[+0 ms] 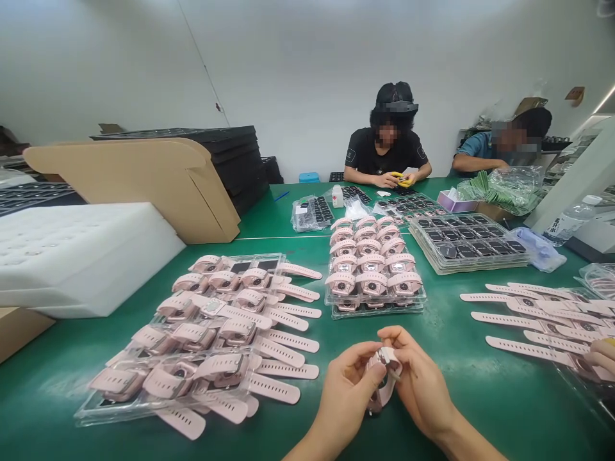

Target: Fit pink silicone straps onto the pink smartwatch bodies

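Note:
Between my two hands, above the green table, is a pink smartwatch (383, 392) with its strap bent round into a loop. My left hand (350, 384) grips it from the left, thumb pressed near the buckle end. On the other side, my right hand (419, 378) pinches the strap near its top. The watch case is largely hidden by my fingers. Just beyond lies a clear tray of pink watches (369, 282) with looped straps. To the left sits a larger clear tray of pink watches (192, 336), many straps sticking out to its right.
Another person's hand (603, 355) is at the right edge beside pink watches with flat straps (538, 317). Stacked trays of dark watch faces (471, 240) stand at back right. White foam (81, 256) and a cardboard box (139, 179) fill the left. Two people (387, 150) sit opposite.

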### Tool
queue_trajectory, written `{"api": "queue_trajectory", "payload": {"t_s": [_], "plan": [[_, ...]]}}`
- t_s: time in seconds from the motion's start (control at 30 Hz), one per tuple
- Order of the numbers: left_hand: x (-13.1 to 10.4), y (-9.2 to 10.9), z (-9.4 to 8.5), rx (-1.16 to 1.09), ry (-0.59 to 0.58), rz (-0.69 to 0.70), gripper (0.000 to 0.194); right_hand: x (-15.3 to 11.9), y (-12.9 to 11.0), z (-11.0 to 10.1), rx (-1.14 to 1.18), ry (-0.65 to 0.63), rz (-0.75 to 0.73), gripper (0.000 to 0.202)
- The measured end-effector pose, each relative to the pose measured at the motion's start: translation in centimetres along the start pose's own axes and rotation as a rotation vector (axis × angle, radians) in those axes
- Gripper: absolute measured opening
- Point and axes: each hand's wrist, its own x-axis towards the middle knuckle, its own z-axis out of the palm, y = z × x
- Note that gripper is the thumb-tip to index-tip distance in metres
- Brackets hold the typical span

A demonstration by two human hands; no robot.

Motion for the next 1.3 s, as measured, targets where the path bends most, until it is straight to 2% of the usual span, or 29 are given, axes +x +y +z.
{"api": "queue_trajectory", "payload": {"t_s": [0.2,0.37,0.47,0.63,0.73,0.83,0.97,1.23,1.3], "plan": [[0.3,0.8,-0.8,0.149,0.04,0.047,0.039,0.6,-0.6,-0.4,0.096,-0.126,0.046,0.032],[0.3,1.3,-1.2,0.248,-0.088,0.103,0.036,1.1,-1.4,-1.6,0.057,-0.257,0.163,0.033],[0.1,1.7,-1.1,0.359,-0.149,0.122,0.031,1.0,-1.8,-2.0,-0.016,-0.295,0.215,0.034],[0.3,1.9,-1.1,0.423,-0.143,0.142,0.03,0.4,-1.4,-1.2,-0.095,-0.179,0.048,0.037],[0.5,1.7,-1.2,0.374,-0.133,0.118,0.034,0.2,-1.2,-0.5,-0.193,-0.183,0.03,0.03],[0.4,1.7,-1.1,0.305,-0.179,0.059,0.036,0.2,-1.6,-0.3,-0.358,-0.196,-0.008,0.032],[0.1,2.0,-0.7,0.227,-0.242,-0.022,0.038,0.1,-2.4,-0.5,-0.601,-0.137,-0.115,0.025],[0.3,2.2,-0.6,0.193,-0.367,-0.241,0.044,-0.3,-2.4,0.3,-0.308,0.124,-0.113,0.039],[0.2,1.9,-0.5,0.176,-0.44,-0.302,0.043,-0.1,-2.7,0.1,-0.27,0.183,-0.132,0.042]]}}
